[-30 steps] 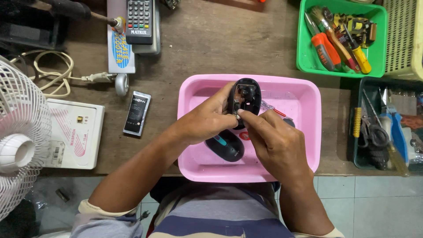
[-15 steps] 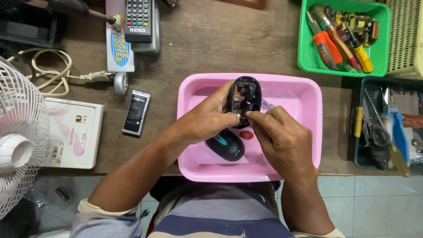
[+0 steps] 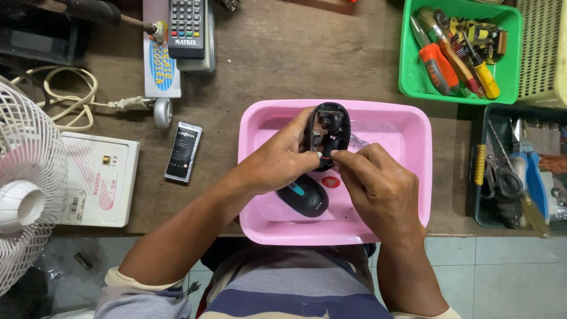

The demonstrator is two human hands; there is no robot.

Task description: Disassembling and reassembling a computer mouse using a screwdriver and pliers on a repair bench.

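Note:
My left hand (image 3: pixel 277 162) holds the opened black base of a computer mouse (image 3: pixel 329 131), its circuit board showing, above a pink plastic tub (image 3: pixel 407 127). My right hand (image 3: pixel 378 192) pinches at the near edge of that base with thumb and forefinger, touching a small part I cannot make out. The mouse's black top cover (image 3: pixel 304 196), with a teal stripe, lies inside the tub below my left hand. A small red round piece (image 3: pixel 331 182) rests on the tub floor beside it.
A green bin (image 3: pixel 413 88) of screwdrivers and brushes stands at the back right, a dark tray (image 3: pixel 481 195) of scissors and tools at the right. Left of the tub lie a black phone battery (image 3: pixel 183 152), a white box (image 3: pixel 97 180), a remote (image 3: pixel 186 26), a cable and a white fan (image 3: pixel 23 195).
My right hand's fingers have shifted slightly at the mouse base's near edge. The base and left hand stay nearly still over the tub.

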